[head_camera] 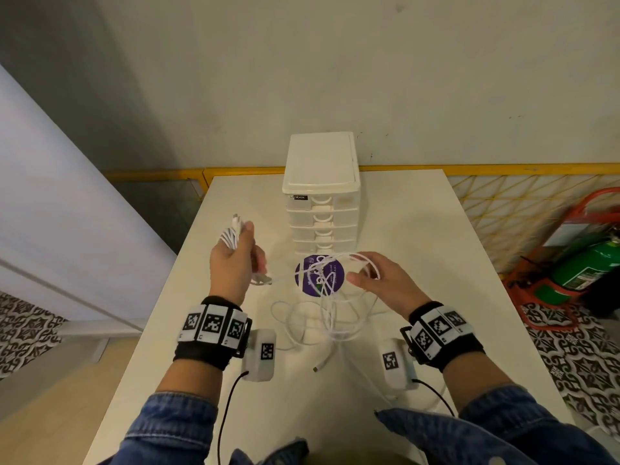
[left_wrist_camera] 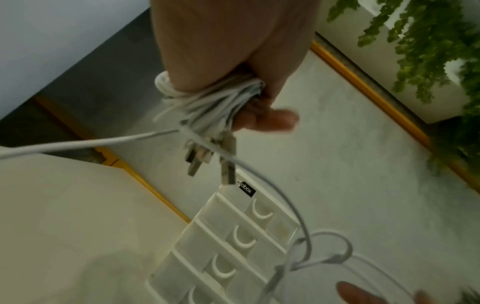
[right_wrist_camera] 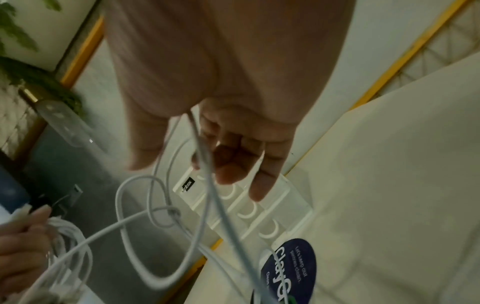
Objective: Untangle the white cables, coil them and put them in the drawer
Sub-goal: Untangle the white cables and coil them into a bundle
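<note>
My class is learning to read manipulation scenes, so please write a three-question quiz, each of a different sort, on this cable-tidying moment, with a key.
1. True or false: every drawer of the drawer unit is shut.
2. Multiple choice: the left hand grips
A. a purple disc
B. a coiled bundle of white cable
C. a drawer handle
3. Fill in: the right hand lifts a loose loop of cable that carries a ____ between the two hands.

Key
1. True.
2. B; two plugs stick out of the bundle.
3. Knot; more loose cable lies on the table near the purple disc.
</note>
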The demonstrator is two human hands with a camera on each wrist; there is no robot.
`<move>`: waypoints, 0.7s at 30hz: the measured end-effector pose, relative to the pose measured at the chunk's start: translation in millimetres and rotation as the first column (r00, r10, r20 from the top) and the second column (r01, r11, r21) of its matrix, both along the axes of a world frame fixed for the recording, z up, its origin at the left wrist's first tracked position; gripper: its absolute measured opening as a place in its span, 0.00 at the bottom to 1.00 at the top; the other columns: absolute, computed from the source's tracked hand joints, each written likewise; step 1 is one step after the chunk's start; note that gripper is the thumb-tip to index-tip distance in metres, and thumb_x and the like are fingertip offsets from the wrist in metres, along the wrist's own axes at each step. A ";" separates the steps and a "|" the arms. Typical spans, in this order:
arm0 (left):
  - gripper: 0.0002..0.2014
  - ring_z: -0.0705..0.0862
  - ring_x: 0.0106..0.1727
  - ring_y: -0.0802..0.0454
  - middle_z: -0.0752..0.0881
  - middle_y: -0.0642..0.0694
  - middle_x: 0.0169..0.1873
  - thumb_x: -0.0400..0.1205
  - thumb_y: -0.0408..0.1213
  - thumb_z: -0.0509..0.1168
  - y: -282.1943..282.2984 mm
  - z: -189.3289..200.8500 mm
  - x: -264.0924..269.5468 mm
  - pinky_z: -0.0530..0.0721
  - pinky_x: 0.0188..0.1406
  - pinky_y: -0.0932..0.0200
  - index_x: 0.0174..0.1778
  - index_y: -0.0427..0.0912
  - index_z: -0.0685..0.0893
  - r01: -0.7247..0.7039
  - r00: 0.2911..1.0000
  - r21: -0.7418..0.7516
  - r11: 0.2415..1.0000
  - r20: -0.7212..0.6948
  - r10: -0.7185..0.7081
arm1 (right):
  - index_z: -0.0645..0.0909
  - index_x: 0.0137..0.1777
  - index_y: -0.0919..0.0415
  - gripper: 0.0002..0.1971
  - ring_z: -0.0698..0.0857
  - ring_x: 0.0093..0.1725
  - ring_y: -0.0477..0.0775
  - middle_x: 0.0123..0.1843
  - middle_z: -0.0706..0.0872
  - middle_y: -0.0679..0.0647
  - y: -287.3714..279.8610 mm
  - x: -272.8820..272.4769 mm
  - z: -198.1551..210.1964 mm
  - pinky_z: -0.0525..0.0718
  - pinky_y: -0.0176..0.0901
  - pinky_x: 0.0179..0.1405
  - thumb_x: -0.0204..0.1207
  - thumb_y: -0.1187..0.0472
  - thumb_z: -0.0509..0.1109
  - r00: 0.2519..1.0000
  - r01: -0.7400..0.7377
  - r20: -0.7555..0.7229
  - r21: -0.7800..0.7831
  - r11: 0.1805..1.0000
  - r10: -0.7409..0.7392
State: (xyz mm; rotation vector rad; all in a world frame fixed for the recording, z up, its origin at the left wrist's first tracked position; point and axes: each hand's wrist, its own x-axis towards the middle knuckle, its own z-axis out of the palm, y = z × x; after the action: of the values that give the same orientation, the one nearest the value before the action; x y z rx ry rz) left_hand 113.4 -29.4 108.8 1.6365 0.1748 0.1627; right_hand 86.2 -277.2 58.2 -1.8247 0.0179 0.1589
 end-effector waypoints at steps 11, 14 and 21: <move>0.16 0.59 0.12 0.60 0.64 0.54 0.13 0.83 0.47 0.55 -26.9 21.5 -5.0 0.61 0.12 0.69 0.32 0.43 0.74 0.583 0.788 -0.466 0.666 0.127 -0.602 | 0.49 0.82 0.51 0.45 0.68 0.76 0.41 0.77 0.70 0.48 44.8 21.2 23.6 0.66 0.36 0.73 0.73 0.59 0.75 0.956 -0.147 0.234 -0.148 0.978 0.179; 0.18 0.59 0.11 0.62 0.64 0.54 0.12 0.85 0.47 0.55 -43.3 26.6 -12.4 0.56 0.12 0.68 0.31 0.43 0.75 0.682 0.686 -0.459 0.569 0.132 -0.716 | 0.64 0.77 0.55 0.32 0.80 0.64 0.40 0.64 0.83 0.45 61.1 22.8 22.3 0.74 0.34 0.66 0.74 0.63 0.73 0.960 -0.205 0.219 0.138 0.969 0.172; 0.19 0.63 0.12 0.63 0.69 0.56 0.14 0.80 0.56 0.61 -36.4 37.9 -1.4 0.65 0.13 0.70 0.34 0.43 0.76 0.696 0.672 -0.539 0.474 0.256 -0.695 | 0.77 0.38 0.61 0.11 0.81 0.27 0.46 0.23 0.80 0.48 68.9 1.4 14.7 0.82 0.34 0.36 0.81 0.70 0.61 0.981 -0.193 0.042 0.262 0.946 0.189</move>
State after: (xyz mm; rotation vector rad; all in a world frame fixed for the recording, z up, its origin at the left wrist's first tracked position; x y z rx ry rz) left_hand 112.0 -65.7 146.7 0.9378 -0.4355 -0.4985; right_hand 87.7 -208.4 72.9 -1.5578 -0.1851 0.2703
